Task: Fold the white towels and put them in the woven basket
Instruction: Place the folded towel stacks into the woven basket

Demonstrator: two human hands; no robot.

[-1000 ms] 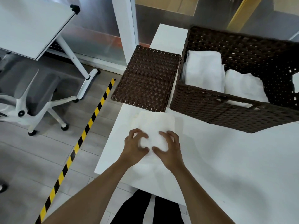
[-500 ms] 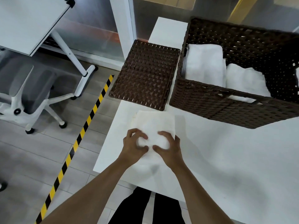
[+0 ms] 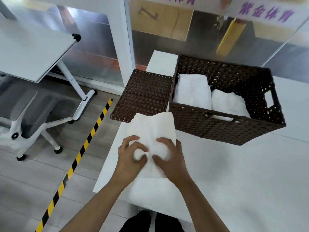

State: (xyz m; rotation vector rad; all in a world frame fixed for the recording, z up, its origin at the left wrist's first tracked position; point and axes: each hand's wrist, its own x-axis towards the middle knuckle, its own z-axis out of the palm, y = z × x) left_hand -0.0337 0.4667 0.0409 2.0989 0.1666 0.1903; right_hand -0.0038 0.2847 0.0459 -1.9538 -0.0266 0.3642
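A folded white towel is lifted off the white table, its far edge hanging near the basket lid. My left hand grips its near left part with curled fingers. My right hand grips its near right part the same way. The dark brown woven basket stands behind and to the right of the towel. Two folded white towels lie inside its left half.
The flat woven basket lid lies left of the basket at the table's far left corner. A grey office chair and a white tilted desk stand on the floor at left. A yellow-black tape line runs along the floor.
Both hands have closed tighter on the towel and raised it off the table toward the basket. The head camera has tilted up.
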